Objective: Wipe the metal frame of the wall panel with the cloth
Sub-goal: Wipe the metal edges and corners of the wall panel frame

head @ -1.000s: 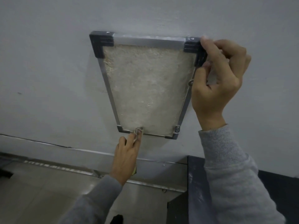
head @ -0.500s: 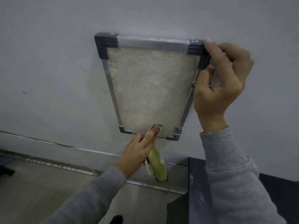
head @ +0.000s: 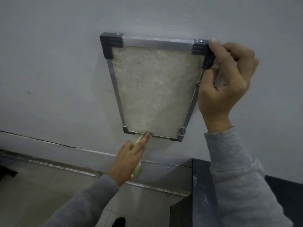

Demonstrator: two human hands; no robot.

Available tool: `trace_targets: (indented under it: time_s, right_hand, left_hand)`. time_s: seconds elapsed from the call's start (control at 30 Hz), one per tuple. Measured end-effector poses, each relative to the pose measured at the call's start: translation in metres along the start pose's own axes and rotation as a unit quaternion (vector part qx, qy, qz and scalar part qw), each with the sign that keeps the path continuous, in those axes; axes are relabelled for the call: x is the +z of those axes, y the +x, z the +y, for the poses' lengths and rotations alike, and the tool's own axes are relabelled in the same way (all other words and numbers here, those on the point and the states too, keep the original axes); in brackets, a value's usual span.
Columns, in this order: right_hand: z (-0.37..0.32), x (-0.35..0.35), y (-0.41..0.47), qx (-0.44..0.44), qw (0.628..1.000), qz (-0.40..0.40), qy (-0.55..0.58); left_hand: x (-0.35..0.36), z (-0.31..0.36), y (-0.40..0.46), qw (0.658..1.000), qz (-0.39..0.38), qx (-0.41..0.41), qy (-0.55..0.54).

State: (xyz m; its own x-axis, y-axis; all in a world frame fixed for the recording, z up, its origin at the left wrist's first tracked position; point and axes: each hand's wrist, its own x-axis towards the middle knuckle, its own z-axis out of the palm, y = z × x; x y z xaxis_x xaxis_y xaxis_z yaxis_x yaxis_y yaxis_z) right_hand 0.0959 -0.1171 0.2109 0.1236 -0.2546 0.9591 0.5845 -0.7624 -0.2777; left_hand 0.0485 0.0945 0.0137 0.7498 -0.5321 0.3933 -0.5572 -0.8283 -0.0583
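A rectangular wall panel point(head: 154, 89) with a rough, off-white fibrous face is mounted on a pale grey painted wall point(head: 49, 63). Its surround is a thin silver metal frame point(head: 157, 44), with dark grey plastic corner brackets at the two upper corners and small metal corner pieces at the two lower corners. A round fastener sits on the frame's right rail just above the lower right corner.

The left hand point(head: 127, 161) is at the frame's bottom rail, left of that rail's midpoint. Its extended forefinger presses a yellow-green cloth point(head: 137, 169) against the rail; the remaining fingers are curled round the cloth, which shows at the fingertip and again below the palm. The cloth touches the rail at the fingertip only.

The right hand point(head: 224, 82) is at the panel's upper right corner. Its forefinger lies along the outer edge of the dark upper right bracket point(head: 200, 48) and the thumb meets the right rail just below the bracket, so the corner is pinched between them. The other fingers are curled toward the palm, against the wall.

Both arms wear grey knitted sleeves point(head: 237, 177). Below the wall runs a metal strip point(head: 65, 167) along a tiled floor. A dark cabinet point(head: 201, 185) stands below the panel's right side.
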Motion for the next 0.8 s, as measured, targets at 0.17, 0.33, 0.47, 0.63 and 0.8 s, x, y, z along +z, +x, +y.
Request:
trace_targets:
  time_s: [0.17, 0.33, 0.47, 0.63, 0.8]
  right_hand:
    - [0.0, 0.003, 0.0, 0.007, 1.0, 0.01, 0.012]
    - [0.0, 0.002, 0.0, 0.006, 1.0, 0.013, 0.018]
    - [-0.003, 0.002, 0.0, 0.01, 1.0, 0.008, 0.001]
    - [-0.006, 0.001, 0.002, 0.019, 1.0, -0.001, -0.01]
    - [-0.007, 0.001, 0.004, 0.026, 0.999, -0.015, -0.012]
  left_hand:
    - [-0.011, 0.0, -0.009, 0.99, 0.016, 0.13, -0.053]
    - [-0.022, 0.013, 0.02, 0.975, 0.074, 0.188, -0.097]
    - [-0.018, 0.013, 0.038, 0.971, 0.053, 0.223, -0.073]
    - [0.003, 0.012, 0.052, 0.957, 0.01, 0.287, 0.042]
    - [0.01, 0.01, 0.058, 0.953, 0.019, 0.294, 0.067]
